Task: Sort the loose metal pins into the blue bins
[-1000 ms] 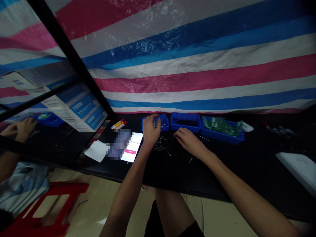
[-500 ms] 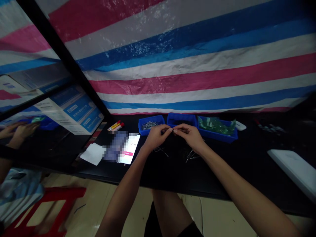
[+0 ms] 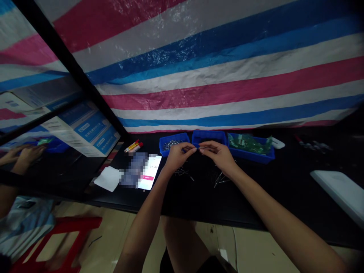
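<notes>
Slim metal piece (image 3: 198,148): at the clock's centre for every bearing here, spanning the gap between the two hands, in line with the near edges of the blue bins; whether it is one piece or two meeting is too small to tell.
Left hand (image 3: 179,154): at 9 o'clock, grip pinched on one end, thumb against fingertips.
Right hand (image 3: 218,154): at 3 o'clock, grip pinched on the other end, facing the left.
Two-handed pinch: the step in hand looks like fine fingertip handling, with both ends under control at once.
Next move: by my judgement it calls for level wrists, light pressure and good alignment, since so thin a piece could easily slip or roll.
Left blue bin (image 3: 182,136): at 9 o'clock, just beside the left hand, with many shiny metal pins (image 3: 172,144) inside.
Middle blue bin (image 3: 204,134): at 1 o'clock, contents too dark to name.
Right blue bin (image 3: 256,157): at 3 o'clock, beyond the right hand, filled with green plastic packaging (image 3: 250,143).
Counter (image 3: 193,201): loose metal rods lie at 7 o'clock (image 3: 184,173) and 5 o'clock; a lit smartphone (image 3: 150,176) lies at 8.
</notes>
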A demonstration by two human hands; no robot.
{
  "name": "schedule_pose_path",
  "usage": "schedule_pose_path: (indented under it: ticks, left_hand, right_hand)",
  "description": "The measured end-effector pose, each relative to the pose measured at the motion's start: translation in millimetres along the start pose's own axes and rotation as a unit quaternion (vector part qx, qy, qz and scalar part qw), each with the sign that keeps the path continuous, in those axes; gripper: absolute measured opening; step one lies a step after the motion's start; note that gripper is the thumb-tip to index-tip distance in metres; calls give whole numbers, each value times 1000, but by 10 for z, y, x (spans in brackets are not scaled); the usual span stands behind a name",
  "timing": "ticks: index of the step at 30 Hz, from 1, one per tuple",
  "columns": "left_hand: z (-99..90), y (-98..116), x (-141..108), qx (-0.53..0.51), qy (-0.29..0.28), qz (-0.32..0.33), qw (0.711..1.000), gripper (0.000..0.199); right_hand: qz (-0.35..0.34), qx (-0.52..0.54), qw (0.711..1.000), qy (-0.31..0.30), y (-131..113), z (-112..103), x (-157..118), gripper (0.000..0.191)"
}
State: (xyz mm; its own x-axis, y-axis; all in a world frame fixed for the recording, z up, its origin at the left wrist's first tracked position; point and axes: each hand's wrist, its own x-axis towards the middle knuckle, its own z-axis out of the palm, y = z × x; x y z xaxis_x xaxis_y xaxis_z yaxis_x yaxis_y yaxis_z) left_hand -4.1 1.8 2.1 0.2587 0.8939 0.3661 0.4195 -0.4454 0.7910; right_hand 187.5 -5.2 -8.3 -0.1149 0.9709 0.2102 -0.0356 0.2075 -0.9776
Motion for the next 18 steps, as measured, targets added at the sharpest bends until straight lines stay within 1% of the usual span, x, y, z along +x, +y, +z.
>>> schedule_pose_path:
  ticks: [2, 4, 9, 13, 15, 18]
  left_hand:
    - [-10, -19, 7, -3, 13, -4, 1000, 18]
    - [-24, -39, 16, -6, 31, -8, 999, 17]
    - [-52, -73, 30, -12, 56, -12, 998, 17]
    - [-71, -62, 28, -5, 63, 7, 998, 17]
    - [-91, -48, 27, 22, 66, 16, 997, 17]
    - [-129, -34, 32, 111, 88, 31, 989, 15]
  right_hand:
    - [0, 16, 1000, -2, 0, -1, 3, 41]
    - [7, 13, 1000, -2, -2, -2, 0, 44]
    - [24, -12, 1000, -12, 0, 1, -10, 41]
    - [37, -13, 999, -17, 18, 5, -8, 41]
    - [43, -13, 999, -15, 22, 5, -7, 41]
    - [51, -15, 998, -13, 17, 4, -9, 40]
